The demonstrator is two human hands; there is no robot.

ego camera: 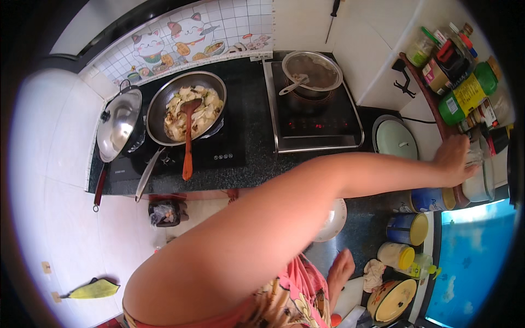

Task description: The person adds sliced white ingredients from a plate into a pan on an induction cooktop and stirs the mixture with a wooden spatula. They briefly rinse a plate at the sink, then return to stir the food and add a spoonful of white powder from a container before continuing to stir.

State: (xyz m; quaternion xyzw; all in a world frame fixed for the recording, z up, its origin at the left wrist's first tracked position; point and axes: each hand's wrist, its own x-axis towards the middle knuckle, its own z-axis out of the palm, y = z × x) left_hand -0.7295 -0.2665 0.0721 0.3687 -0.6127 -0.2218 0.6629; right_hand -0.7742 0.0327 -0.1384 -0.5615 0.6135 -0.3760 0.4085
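Note:
My left hand [453, 160] reaches across to the right, its fingers curled around a small clear object [474, 157] beside a large clear container [480, 182] on the wall shelf. The object's exact kind is unclear. My right hand [342, 265] is beside my body, fingers curled, with nothing visible in it. On the left hob, a pan [155, 119] holds sliced pale food [211, 102], and a wooden spatula [188, 141] rests in it. A covered pot [313, 69] stands on the right induction hob [311, 139], with a white-handled utensil [292, 87] on its lid.
A lidded wok [119, 123] stands at the left. A pale green lid [396, 139] lies near the corner. Bottles and jars, including a green bottle [451, 108], crowd the shelf. Tins [406, 228], a yellow-lidded jar [393, 255] and an enamel pot [391, 301] line the right counter.

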